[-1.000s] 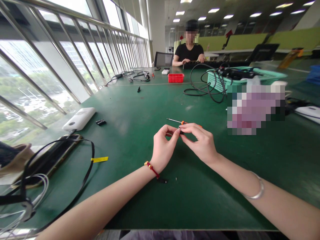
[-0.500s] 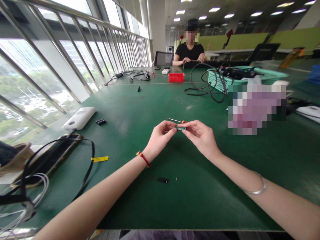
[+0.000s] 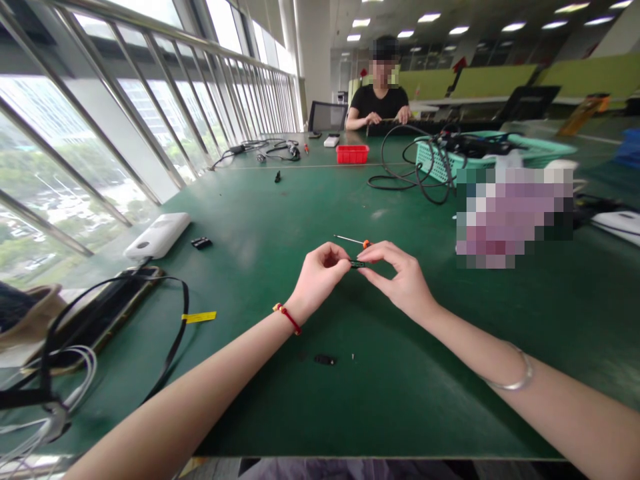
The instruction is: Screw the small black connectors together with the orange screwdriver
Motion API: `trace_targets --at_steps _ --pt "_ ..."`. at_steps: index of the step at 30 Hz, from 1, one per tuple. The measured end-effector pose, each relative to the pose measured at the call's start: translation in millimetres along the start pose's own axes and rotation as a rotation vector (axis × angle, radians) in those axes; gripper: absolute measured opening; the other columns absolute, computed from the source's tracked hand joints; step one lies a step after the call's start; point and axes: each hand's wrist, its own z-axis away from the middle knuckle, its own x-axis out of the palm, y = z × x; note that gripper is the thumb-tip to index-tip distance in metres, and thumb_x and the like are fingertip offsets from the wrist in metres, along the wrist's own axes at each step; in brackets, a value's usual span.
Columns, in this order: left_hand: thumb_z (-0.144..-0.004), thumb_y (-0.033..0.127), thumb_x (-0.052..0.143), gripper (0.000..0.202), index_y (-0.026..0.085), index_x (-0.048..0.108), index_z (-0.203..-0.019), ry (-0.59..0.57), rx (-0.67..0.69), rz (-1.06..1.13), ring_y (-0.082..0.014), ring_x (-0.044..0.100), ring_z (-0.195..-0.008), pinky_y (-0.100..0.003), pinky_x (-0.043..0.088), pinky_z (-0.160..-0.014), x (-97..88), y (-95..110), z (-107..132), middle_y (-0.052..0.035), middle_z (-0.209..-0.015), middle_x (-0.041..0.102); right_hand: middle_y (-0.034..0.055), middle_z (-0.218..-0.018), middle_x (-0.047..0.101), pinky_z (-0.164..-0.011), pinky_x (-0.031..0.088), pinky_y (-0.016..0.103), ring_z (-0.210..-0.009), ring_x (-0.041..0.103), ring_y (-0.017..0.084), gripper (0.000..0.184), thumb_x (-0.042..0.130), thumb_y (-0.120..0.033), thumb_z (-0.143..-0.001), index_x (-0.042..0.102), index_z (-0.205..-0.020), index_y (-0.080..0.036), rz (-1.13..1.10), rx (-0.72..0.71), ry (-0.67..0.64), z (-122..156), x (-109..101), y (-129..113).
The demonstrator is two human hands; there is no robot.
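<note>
Above the table, the fingers of my left hand [image 3: 326, 268] pinch a small circuit board [image 3: 357, 264], a thin dark piece with some green on it. My right hand [image 3: 397, 273] has its thumb and forefinger at the right end of that board, one above and one below it. Just behind the fingers lies a screwdriver [image 3: 353, 240] with an orange handle. Nearer to me on the table are a small black cover-like piece [image 3: 325, 359] and a tiny silvery screw-like bit [image 3: 353, 357].
On the left are a white power bank-like box [image 3: 159, 235], a small black part [image 3: 201, 243], a phone [image 3: 107, 320] and looped cables. Further back stand a red tray [image 3: 353, 155] and a green basket [image 3: 435, 160] with cables. A person [image 3: 380, 100] sits at the far end.
The circuit board has tilted, so its green face shows less and it looks thinner and darker. My right fingers have shifted slightly and spread a little. The screwdriver stays put.
</note>
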Motion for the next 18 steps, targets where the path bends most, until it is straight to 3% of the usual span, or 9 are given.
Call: trace_targets --at_steps 5,9,18 --pt "-0.074 0.020 0.054 0.008 0.014 0.058 -0.077 -0.088 0.139 -0.096 -0.0118 0.055 -0.071 -0.024 0.045 -0.072 -7.7 0 -3 -0.0005 -0.076 0.060 0.0039 -0.086 0.066 -0.070 0.051 0.032 -0.084 0.060 0.017 0.007 0.062 -0.016 -0.080 0.063 -0.085 -0.021 0.047 0.017 0.020 0 -1 3" --pt "-0.076 0.017 0.055 0.010 0.014 0.060 -0.083 -0.164 0.272 -0.205 -0.0135 0.058 -0.081 -0.026 0.047 -0.081 -14.8 -2 -5 -0.0026 -0.085 0.064 0.0038 -0.087 0.065 -0.069 0.052 0.031 -0.083 0.059 0.017 0.008 0.062 -0.016 -0.080 0.063 -0.086 -0.021 0.055 0.031 0.023 0 -1 7" --pt "-0.074 0.016 0.063 0.009 0.015 0.061 -0.083 -0.135 0.431 -0.346 -0.0123 0.060 -0.078 -0.026 0.049 -0.078 -17.9 -6 -7 -0.0014 -0.083 0.065 0.0032 -0.085 0.063 -0.067 0.052 0.030 -0.082 0.058 0.016 0.010 0.062 -0.013 -0.079 0.063 -0.085 -0.021 0.049 0.007 0.026 0 -2 6"
